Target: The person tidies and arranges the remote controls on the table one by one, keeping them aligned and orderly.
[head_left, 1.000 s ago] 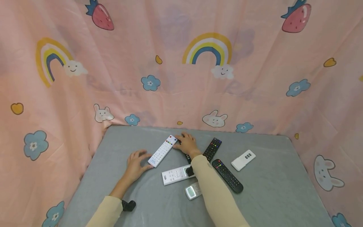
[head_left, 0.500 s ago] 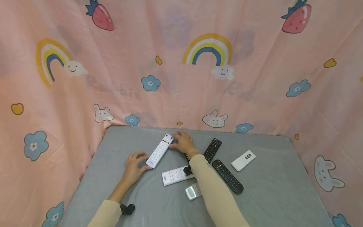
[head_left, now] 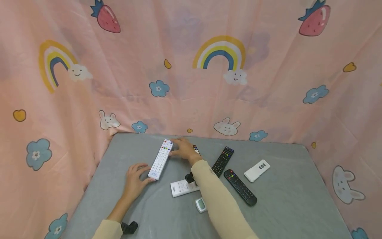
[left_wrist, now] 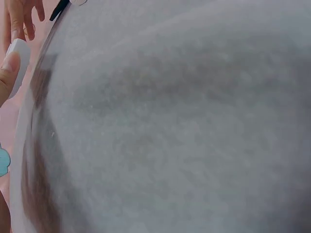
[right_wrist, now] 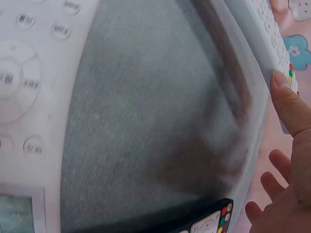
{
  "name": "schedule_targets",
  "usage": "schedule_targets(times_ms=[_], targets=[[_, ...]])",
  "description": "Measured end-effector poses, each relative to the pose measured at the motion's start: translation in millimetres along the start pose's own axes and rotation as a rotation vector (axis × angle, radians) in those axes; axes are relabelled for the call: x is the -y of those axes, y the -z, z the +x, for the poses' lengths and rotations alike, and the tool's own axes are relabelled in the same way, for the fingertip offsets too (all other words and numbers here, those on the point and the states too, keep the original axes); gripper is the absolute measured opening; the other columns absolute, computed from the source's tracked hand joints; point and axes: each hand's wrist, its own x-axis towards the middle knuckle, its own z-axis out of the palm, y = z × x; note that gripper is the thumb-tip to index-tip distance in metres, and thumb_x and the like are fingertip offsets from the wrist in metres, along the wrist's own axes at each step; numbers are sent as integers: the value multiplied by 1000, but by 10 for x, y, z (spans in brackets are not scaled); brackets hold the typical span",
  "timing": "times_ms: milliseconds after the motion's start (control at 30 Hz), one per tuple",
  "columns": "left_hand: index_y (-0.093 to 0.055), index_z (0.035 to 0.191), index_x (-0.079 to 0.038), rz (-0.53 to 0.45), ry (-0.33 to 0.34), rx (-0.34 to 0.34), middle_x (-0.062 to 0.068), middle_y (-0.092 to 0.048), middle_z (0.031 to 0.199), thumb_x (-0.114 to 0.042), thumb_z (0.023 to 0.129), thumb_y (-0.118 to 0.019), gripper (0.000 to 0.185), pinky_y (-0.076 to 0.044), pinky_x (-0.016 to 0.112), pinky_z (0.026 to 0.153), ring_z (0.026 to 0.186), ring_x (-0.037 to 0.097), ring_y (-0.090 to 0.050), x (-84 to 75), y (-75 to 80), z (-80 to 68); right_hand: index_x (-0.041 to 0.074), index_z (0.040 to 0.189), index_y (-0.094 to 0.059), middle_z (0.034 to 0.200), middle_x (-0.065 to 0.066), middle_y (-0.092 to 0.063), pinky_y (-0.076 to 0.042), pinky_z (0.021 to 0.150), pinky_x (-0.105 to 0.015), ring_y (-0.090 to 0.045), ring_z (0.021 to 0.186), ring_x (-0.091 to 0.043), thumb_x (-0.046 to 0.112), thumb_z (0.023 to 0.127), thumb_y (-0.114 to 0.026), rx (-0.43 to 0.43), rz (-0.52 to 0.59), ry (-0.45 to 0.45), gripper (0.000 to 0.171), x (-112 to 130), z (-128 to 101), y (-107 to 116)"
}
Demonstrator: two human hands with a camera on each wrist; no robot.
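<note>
A long white remote lies on the grey table, angled toward the far curtain. My left hand lies flat beside its near end, with fingertips touching that end. My right hand rests against its far end from the right. In the right wrist view the thumb presses the edge of the white remote and the other fingers hang loose. The left wrist view shows mostly grey table, with my thumb against the white remote at the left edge.
A wide white remote and a small white remote with a screen lie under my right forearm. Two black remotes and a small white one lie to the right. Another black remote peeks out behind my right hand. A pink curtain surrounds the table.
The long white remote has slid left and turned more upright between both hands. Both hands moved left with it.
</note>
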Motion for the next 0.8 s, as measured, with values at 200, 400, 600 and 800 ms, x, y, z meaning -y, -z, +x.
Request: schedule_targets(times_ms=[200, 400, 600, 800], targets=[[-76, 99, -6, 11, -4, -23, 12, -67, 114, -22, 53, -92, 51, -32, 48, 94, 110, 33, -51, 6, 87, -65, 18, 150, -43, 155, -6, -45, -28, 122, -47, -36, 147, -30, 31, 86, -76, 41, 53, 26, 73, 137, 69, -78], [-75, 99, -5, 48, -2, -47, 13, -67, 113, -20, 53, -92, 52, -32, 48, 92, 108, 34, -51, 20, 114, -78, 16, 151, -40, 154, -9, -46, -29, 122, -47, -39, 145, -33, 31, 87, -74, 74, 44, 41, 74, 249, 91, -77], [-76, 100, -6, 62, 17, -59, 13, -67, 112, -21, 54, -92, 51, -33, 47, 92, 107, 34, -52, 59, 136, -113, 22, 153, -37, 156, -12, -43, -30, 119, -54, -37, 146, -34, 34, 88, -73, 107, 27, -10, 75, 329, 147, -140], [-76, 98, -7, 61, 30, -81, 13, -67, 111, -19, 53, -93, 50, -33, 48, 91, 106, 33, -52, 99, 108, -136, 25, 154, -34, 158, -12, -39, -28, 118, -59, -34, 147, -36, 37, 89, -71, 130, 3, -34, 76, 365, 198, -184]])
